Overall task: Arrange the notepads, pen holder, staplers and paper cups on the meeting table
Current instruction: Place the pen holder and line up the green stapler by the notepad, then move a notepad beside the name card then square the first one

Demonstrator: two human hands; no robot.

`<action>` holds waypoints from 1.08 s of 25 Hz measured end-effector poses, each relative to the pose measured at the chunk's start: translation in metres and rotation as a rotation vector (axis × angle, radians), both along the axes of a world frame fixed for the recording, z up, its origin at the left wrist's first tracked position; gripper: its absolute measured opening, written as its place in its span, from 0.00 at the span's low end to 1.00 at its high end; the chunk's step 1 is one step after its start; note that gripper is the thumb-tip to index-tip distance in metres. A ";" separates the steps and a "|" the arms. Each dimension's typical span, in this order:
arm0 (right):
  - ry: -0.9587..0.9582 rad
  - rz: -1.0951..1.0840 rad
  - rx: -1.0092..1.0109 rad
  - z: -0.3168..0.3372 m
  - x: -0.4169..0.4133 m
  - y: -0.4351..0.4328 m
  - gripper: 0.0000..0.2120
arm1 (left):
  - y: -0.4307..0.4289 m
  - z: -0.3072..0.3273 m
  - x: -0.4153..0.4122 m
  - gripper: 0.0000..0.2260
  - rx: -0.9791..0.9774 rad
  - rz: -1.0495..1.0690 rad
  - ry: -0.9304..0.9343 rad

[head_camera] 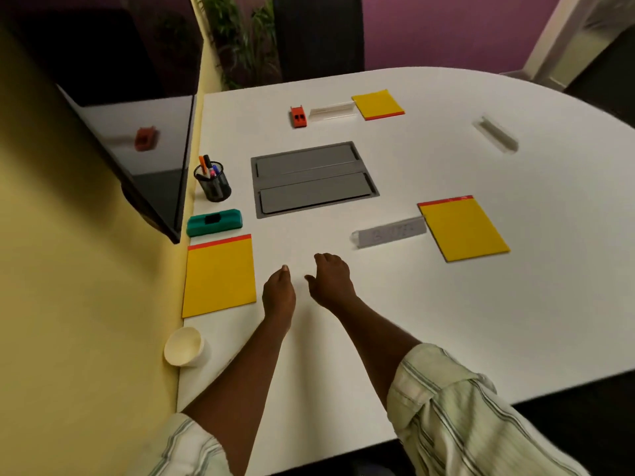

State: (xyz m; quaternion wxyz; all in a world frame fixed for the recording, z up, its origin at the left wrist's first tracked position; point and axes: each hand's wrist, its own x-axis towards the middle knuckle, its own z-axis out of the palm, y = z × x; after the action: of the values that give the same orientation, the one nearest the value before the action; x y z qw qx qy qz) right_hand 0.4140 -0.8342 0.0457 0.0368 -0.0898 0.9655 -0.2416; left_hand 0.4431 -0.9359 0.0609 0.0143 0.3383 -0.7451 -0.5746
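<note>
Now the left hand (279, 290) and right hand (331, 280) hover empty over the table (446, 321), fingers loosely curled. Near notepad (220, 276), right notepad (464, 230) and far notepad (378, 104) lie well apart, likely one per seat; pen holder (213, 183), green stapler (214, 222) and cup (184, 347) hug the left edge.

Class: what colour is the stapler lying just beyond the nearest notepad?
Teal green stapler, with a black patch on top; head view.
</note>
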 end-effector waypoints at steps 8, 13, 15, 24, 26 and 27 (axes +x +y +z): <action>-0.026 -0.199 0.001 0.011 0.046 0.070 0.21 | 0.061 0.015 0.024 0.19 0.009 -0.213 0.014; -0.058 -0.251 0.000 0.009 0.057 0.109 0.22 | 0.098 0.009 0.030 0.19 -0.016 -0.279 -0.025; -0.071 -0.261 0.000 0.006 0.060 0.124 0.22 | 0.118 0.005 0.032 0.19 0.015 -0.292 -0.052; -0.115 -0.481 -0.057 -0.006 0.047 0.187 0.21 | 0.164 0.002 0.008 0.16 0.044 -0.401 -0.113; -0.121 -0.561 -0.075 -0.007 0.043 0.199 0.20 | 0.169 0.007 -0.007 0.18 0.030 -0.430 -0.120; -0.126 -0.596 -0.076 -0.006 0.042 0.204 0.20 | 0.172 0.010 -0.013 0.18 0.037 -0.448 -0.111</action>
State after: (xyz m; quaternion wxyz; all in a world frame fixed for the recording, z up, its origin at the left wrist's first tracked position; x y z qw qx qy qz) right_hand 0.4560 -0.6299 0.0401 0.0209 0.2115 0.9353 -0.2830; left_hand 0.4299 -0.7635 0.0705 -0.1609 0.1959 -0.7905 -0.5575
